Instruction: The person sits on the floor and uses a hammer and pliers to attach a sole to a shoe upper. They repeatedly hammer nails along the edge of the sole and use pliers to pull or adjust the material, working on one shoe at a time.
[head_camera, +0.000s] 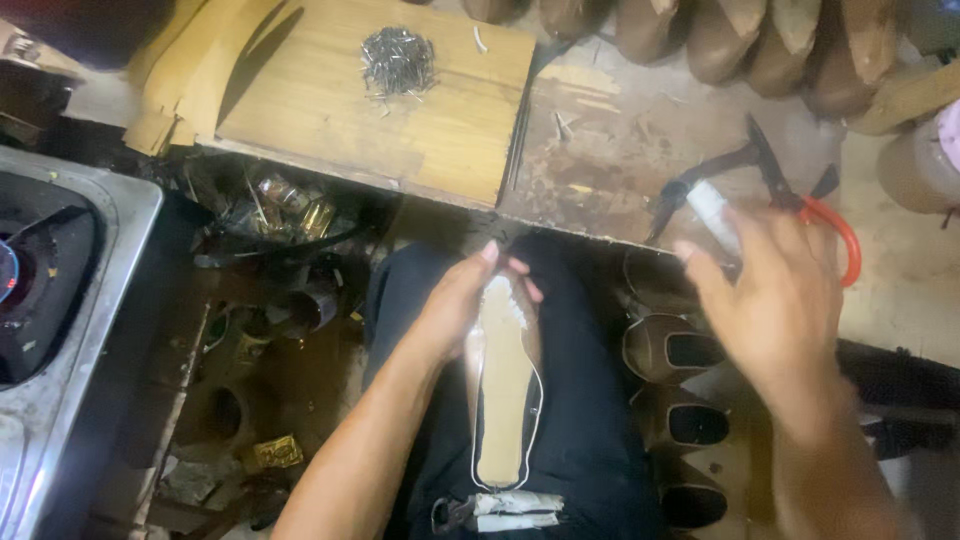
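On my lap, over dark trousers, lies a shoe on a last (505, 390), sole side up, with a tan insole and a white edge. My left hand (462, 300) grips its toe end, fingers curled over the tip. My right hand (775, 295) is raised to the right, blurred, reaching at lasting pincers (745, 165) with a white-wrapped handle (715, 212) on the bench; whether the fingers close on them is unclear. A red-orange loop (845, 235) lies by the tool.
A wooden board (330, 100) carries a pile of small nails (398, 62). Wooden lasts (760, 40) line the back. Finished brown shoes (672, 350) sit by my right knee. A metal stove (60, 290) stands left, scraps and debris (270, 300) litter the floor.
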